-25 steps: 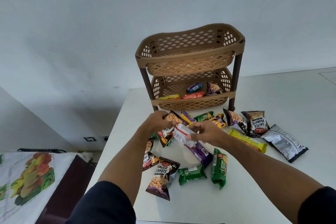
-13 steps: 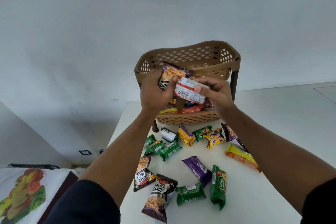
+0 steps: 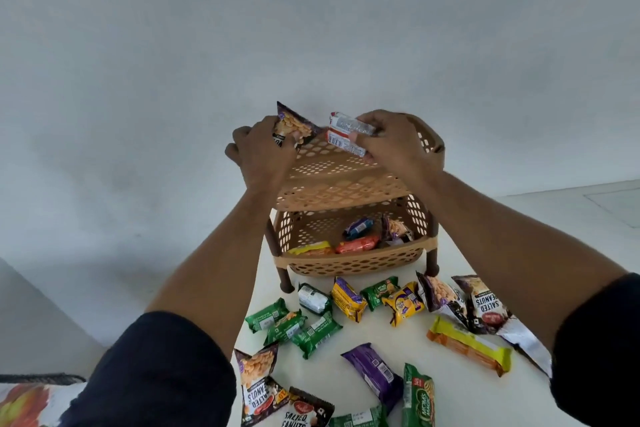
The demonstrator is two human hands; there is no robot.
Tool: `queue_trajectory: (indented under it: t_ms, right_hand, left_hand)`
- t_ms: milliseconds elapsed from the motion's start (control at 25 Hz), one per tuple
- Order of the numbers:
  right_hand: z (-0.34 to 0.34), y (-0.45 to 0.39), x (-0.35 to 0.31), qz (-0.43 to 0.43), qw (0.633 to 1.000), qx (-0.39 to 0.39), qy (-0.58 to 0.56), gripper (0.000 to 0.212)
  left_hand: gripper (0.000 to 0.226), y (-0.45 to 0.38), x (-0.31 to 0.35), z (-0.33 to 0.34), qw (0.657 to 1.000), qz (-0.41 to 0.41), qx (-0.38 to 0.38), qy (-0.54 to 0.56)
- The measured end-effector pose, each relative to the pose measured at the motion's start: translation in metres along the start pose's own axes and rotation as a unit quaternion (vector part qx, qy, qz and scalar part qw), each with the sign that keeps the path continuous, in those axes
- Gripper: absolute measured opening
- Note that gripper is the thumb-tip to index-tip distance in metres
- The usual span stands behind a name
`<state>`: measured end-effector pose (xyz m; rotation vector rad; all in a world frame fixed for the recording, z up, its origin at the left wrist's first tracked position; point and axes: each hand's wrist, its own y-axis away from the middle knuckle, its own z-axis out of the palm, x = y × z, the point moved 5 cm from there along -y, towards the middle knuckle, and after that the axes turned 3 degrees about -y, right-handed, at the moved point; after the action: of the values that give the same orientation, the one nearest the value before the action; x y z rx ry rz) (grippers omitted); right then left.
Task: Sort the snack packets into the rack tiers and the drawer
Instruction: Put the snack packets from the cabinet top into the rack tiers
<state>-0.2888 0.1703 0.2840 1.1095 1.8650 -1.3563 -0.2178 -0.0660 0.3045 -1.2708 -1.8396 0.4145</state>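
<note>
A brown two-tier plastic rack (image 3: 349, 263) stands at the back of the white table (image 3: 460, 392). Both my hands are raised over its top tier (image 3: 332, 170). My left hand (image 3: 263, 152) grips a dark salted peanuts packet (image 3: 294, 126) at the tier's left rim. My right hand (image 3: 398, 146) pinches a white and red biscuit packet (image 3: 346, 135) above the tier's middle. The lower tier holds a yellow packet (image 3: 310, 248), an orange packet (image 3: 356, 244), a blue packet (image 3: 356, 227) and a peanut packet (image 3: 396, 229). No drawer is in view.
Several packets lie loose on the table in front of the rack: green biscuit packets (image 3: 294, 324), yellow packets (image 3: 348, 298), a purple packet (image 3: 374, 371), peanut packets (image 3: 485, 303) and a long yellow-orange packet (image 3: 467, 345). A fruit-print cloth (image 3: 24, 406) lies bottom left, below the table edge.
Both hands have lifted their packets from the pile on the table, past the front of the rack, and up to the top tier. The view has tilted upward.
</note>
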Motion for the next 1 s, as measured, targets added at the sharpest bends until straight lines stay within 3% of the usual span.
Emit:
queue_trajectory:
  t_ms: [200, 400, 600, 720, 800, 880, 1000]
  right_hand:
    - [0.031, -0.015, 0.014, 0.011, 0.985, -0.077, 0.152, 0.039]
    - [0.053, -0.020, 0.025, 0.022, 0.963, -0.131, 0.233, 0.041]
    - [0.054, -0.023, 0.027, 0.022, 0.959, -0.135, 0.247, 0.028]
    - [0.053, -0.021, 0.026, 0.019, 0.962, -0.147, 0.230, 0.026]
    - [0.048, -0.014, 0.021, -0.020, 0.965, -0.120, 0.231, 0.020]
    - [0.036, 0.000, 0.011, -0.120, 0.959, -0.033, 0.254, 0.016]
    - [0.015, 0.032, 0.002, -0.271, 0.929, 0.099, 0.230, 0.014]
  left_hand:
    - [0.041, -0.016, -0.009, 0.027, 0.993, 0.021, -0.094, -0.068]
    - [0.038, -0.011, 0.014, 0.050, 0.940, 0.215, -0.241, -0.112]
    - [0.032, -0.008, 0.008, 0.060, 0.950, 0.143, -0.258, -0.104]
    - [0.027, -0.005, 0.010, 0.056, 0.963, 0.141, -0.214, -0.089]
    - [0.025, 0.003, 0.014, 0.048, 0.975, 0.160, -0.136, -0.068]
    - [0.026, 0.021, 0.017, 0.040, 0.979, 0.188, -0.030, -0.072]
    - [0.021, 0.060, 0.025, 0.034, 0.956, 0.266, 0.105, -0.067]
